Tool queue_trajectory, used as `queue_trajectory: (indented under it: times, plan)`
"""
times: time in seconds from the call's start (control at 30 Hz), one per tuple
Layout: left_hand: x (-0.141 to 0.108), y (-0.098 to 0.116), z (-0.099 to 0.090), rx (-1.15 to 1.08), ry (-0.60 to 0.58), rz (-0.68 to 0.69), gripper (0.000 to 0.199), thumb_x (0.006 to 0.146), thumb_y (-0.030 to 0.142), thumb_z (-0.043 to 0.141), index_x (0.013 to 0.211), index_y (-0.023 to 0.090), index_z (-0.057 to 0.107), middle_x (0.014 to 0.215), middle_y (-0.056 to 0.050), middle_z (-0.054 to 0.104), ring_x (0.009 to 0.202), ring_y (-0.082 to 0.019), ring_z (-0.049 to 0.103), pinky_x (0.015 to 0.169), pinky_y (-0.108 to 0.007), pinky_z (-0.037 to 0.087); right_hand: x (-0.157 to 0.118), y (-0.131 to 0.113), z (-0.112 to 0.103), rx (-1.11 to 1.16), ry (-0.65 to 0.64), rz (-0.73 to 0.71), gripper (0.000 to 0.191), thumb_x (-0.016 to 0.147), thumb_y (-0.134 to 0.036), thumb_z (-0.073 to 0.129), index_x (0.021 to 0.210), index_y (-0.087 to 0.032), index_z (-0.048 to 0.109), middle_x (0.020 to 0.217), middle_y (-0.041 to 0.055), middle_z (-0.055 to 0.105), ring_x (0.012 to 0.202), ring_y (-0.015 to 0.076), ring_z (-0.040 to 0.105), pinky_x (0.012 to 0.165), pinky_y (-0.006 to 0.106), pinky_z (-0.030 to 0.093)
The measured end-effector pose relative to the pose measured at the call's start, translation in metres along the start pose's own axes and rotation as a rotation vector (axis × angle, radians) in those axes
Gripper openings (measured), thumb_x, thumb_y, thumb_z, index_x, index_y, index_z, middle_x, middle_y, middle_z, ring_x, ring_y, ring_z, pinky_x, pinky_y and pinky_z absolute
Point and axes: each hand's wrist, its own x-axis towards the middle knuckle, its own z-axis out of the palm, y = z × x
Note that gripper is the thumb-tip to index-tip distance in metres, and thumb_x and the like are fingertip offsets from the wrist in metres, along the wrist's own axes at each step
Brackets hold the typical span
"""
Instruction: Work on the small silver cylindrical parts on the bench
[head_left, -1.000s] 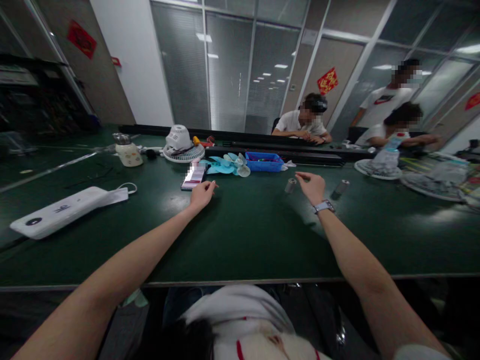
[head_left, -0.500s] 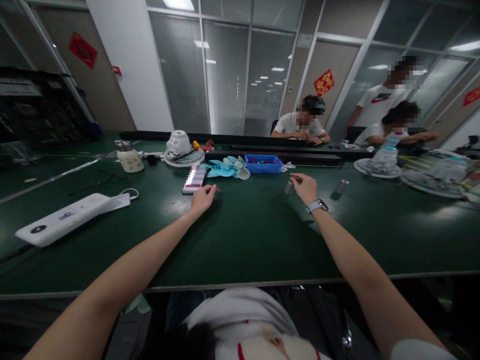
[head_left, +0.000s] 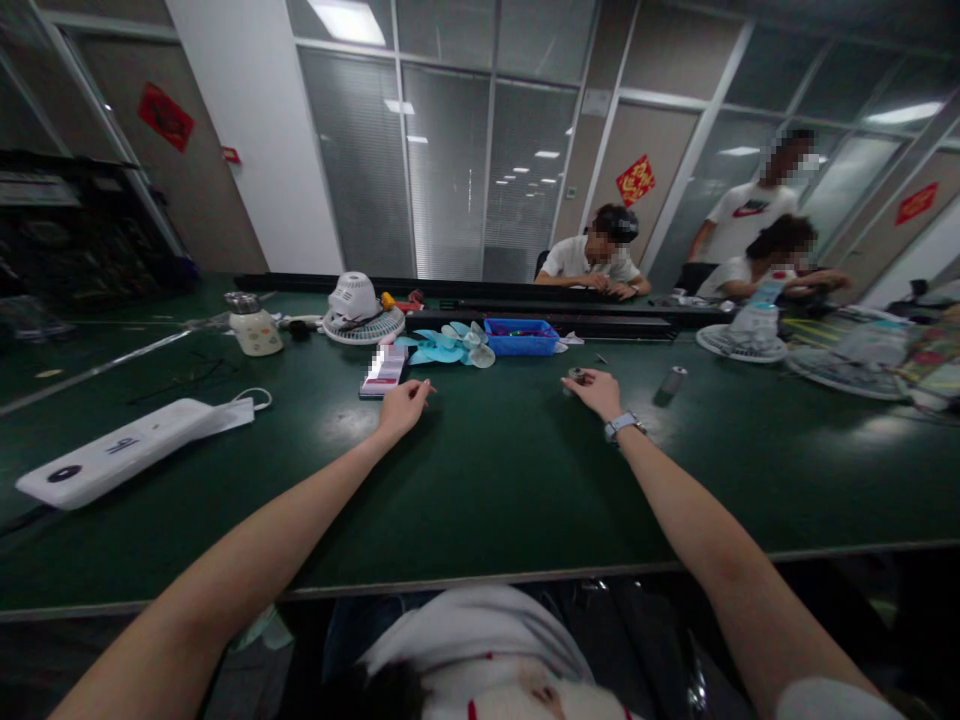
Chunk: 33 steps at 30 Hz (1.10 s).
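My right hand (head_left: 598, 394), with a watch (head_left: 624, 426) on its wrist, has its fingers closed around a small grey cylinder (head_left: 576, 375) standing on the green table. To the right of that hand stands a second small metal cylinder (head_left: 670, 384). A tiny dark piece (head_left: 602, 358) lies just beyond the fingers. My left hand (head_left: 403, 410) rests near the table with its fingertips pinched together; what they hold, if anything, is too small to make out. Just beyond it lies a phone (head_left: 384, 372) with a lit screen.
Light-blue fan blades (head_left: 446, 346) and a blue basket (head_left: 521, 340) lie ahead. A white fan head (head_left: 352, 298) and a flask (head_left: 255, 328) stand left. Nearer left is a white power strip-like device (head_left: 120, 450). Fan parts (head_left: 742, 343) lie right; people work across the table.
My right hand has come down from above the grey cylinder, and its fingers have closed around it. My left hand has hardly moved. The view has tilted slightly up.
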Motion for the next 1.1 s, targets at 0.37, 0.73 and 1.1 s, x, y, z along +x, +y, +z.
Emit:
queue_trajectory:
  times: [0.37, 0.73, 1.1]
  plan:
    - [-0.041, 0.052, 0.001, -0.242, -0.176, 0.389, 0.039, 0.083, 0.053, 0.062, 0.103, 0.022, 0.074, 0.084, -0.003, 0.068, 0.071, -0.015, 0.057, 0.063, -0.026, 0.042, -0.116, -0.140, 0.044, 0.382, -0.471, -0.426, 0.037, 0.071, -0.038, 0.078, 0.103, -0.019, 0.073, 0.096, 0.0051, 0.075, 0.087, 0.0207, 0.070, 0.080, 0.032, 0.056]
    - [-0.036, 0.057, -0.006, -0.193, -0.262, 0.314, 0.038, 0.081, 0.054, 0.062, 0.096, 0.022, 0.077, 0.093, -0.007, 0.069, 0.079, -0.019, 0.060, 0.070, -0.029, 0.046, -0.132, -0.141, 0.049, 0.383, -0.492, -0.432, 0.034, 0.077, -0.040, 0.073, 0.104, -0.021, 0.070, 0.096, 0.0034, 0.074, 0.085, 0.0198, 0.069, 0.077, 0.031, 0.054]
    - [0.002, -0.005, -0.005, 0.297, -0.106, 0.076, 0.039, 0.083, 0.054, 0.056, 0.100, 0.026, 0.078, 0.075, -0.006, 0.071, 0.069, -0.021, 0.062, 0.057, -0.027, 0.035, -0.135, -0.141, 0.051, 0.421, -0.514, -0.383, 0.039, 0.075, -0.041, 0.075, 0.107, -0.020, 0.069, 0.102, 0.0048, 0.073, 0.092, 0.0186, 0.069, 0.084, 0.031, 0.055]
